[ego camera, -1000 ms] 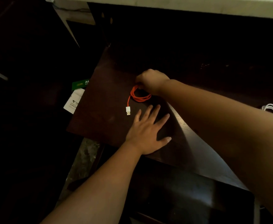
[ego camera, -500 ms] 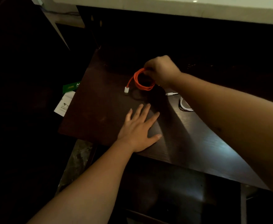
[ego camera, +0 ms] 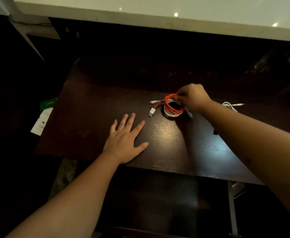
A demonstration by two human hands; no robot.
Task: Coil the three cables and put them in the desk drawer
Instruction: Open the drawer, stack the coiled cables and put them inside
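Orange cable: coiled into a small loop, pinched at its upper edge by the right hand. The coil is tilted, its lower edge lying over a white coiled cable on the dark wooden desk top. A short orange tail runs left from the coil to a white USB plug, which is seen at or just above the wood; contact cannot be told.

White coiled cable: laid flat on the desk directly under the orange coil, largely covered by it. A thin lead with a small connector projects to the left, and another connector end shows at the lower right of the coil.

Second white cable: bunched on the desk to the right, beyond the right forearm, well apart from the other two, one connector pointing right.

Right hand: fingers closed on the orange coil, thumb and fingertips together.

Left hand: open, fingers spread, palm pressed flat on the desk, nothing held, near the USB plug but apart from it.

Containers: no cable is seen inside any; whether the dark space below the desk's near edge is a drawer cannot be told.

Surroundings: a green and white card is seen past the desk's left edge.
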